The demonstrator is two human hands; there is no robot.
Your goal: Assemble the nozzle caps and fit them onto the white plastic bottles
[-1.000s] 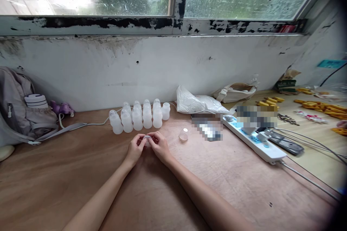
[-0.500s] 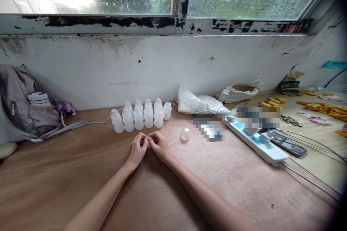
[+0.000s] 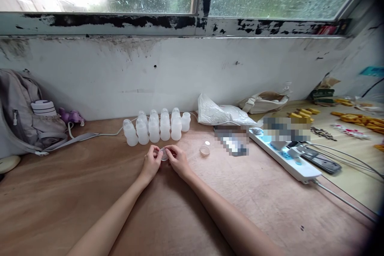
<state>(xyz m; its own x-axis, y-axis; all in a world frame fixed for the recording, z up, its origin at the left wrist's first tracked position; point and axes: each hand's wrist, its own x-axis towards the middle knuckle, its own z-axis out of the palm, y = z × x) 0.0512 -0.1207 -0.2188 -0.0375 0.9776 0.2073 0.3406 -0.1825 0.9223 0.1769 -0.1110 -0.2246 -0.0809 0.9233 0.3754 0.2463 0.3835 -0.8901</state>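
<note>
A small round clear ring or cap [image 3: 164,155] is held between my two hands, low over the wooden table [image 3: 150,216]. My left hand [image 3: 152,163] pinches its left side, and my right hand [image 3: 177,161] grips the right side with thumb and fingers. Just beyond stand several frosted white bottles [image 3: 154,131] in two rows, most with domed tops. At the right end of the back row, one bottle [image 3: 186,122] has an uncovered mouth. Right of my hands lie a clear round ring [image 3: 205,151] and a small white disc [image 3: 207,143].
A white plastic bag [image 3: 222,115] lies against the wall, beside a beige bag [image 3: 265,102]. At right are a power strip [image 3: 288,158] with plugs and cables, a phone [image 3: 321,160] and yellow parts [image 3: 360,120]. A grey backpack [image 3: 18,104] stands at far left.
My fingers have spread slightly apart around the clear round piece, so more of it shows between them. The bottles and the loose ring stay in place; the view has shifted a little.
</note>
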